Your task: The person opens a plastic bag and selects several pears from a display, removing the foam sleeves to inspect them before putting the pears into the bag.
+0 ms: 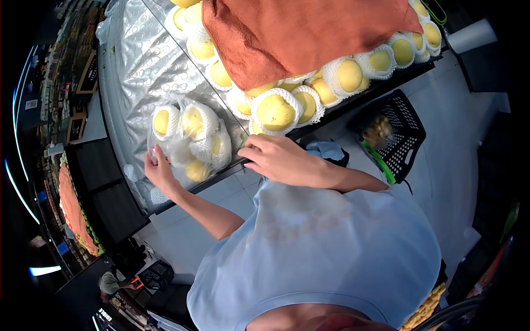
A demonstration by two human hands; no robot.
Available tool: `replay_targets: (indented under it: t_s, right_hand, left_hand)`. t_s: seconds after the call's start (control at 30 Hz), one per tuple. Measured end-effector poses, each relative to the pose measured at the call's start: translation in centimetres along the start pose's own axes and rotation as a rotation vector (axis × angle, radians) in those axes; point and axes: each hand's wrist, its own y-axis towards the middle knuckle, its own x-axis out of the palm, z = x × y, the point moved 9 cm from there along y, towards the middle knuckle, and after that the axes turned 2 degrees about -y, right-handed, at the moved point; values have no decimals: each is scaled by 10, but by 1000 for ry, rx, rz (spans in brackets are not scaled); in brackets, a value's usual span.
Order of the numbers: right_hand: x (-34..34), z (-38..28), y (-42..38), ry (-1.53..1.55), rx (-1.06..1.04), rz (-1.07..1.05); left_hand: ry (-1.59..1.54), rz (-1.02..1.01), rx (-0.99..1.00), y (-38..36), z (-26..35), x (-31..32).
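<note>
A clear plastic bag [190, 140] with several yellow fruits in white foam nets lies on the silver padded display shelf [138, 66]. My left hand [160, 168] grips the bag's near edge. My right hand [279, 157] rests at the shelf's front edge, fingers curled, just below a netted yellow fruit [275, 112] at the front of the pile. I cannot tell whether it holds anything.
An orange cloth [298, 33] covers much of the fruit pile [348, 74]. A black shopping basket [400, 135] with a green handle and a bagged item stands on the floor to the right. Dark display stands are at the left.
</note>
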Motion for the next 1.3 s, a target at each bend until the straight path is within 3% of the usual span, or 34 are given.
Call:
replay_targets:
  t_s: [0.07,0.13,0.2,0.4,0.63,0.87,1.03,1.13,1.2,1.3]
  right_hand:
    - [-24,9,-12,75,92,127]
    - [-43,28,-29,-111,221,308]
    - [-63,43,-37,-348,305,417]
    - [-33,65,-19,-377,309,335]
    - [-26,73,-17,-397,302,348]
    - [-27,75,-15,-386,291,382]
    - [-28,79,-20,-343,296,404]
    - [-30,81,-27,-178,243,416]
    - [-47,83,-38,91,185,540]
    - [-44,111,-59,893,425,677]
  left_hand:
    - [45,13,-61,-11,1,-1]
    - [-34,141,-68,-24,3,-10]
    - [-25,126,-108,-36,9,-9]
    - [-128,213,46,-69,49,6]
    - [-326,-111,9,-123,80,75]
    - [-262,-252,1,-139,76,95]
    - [-275,-473,-9,-156,74,123]
    - [-225,-598,-6,-168,76,138]
    - [-251,-729,12,-181,77,151]
    - [-387,-850,-136,-198,77,162]
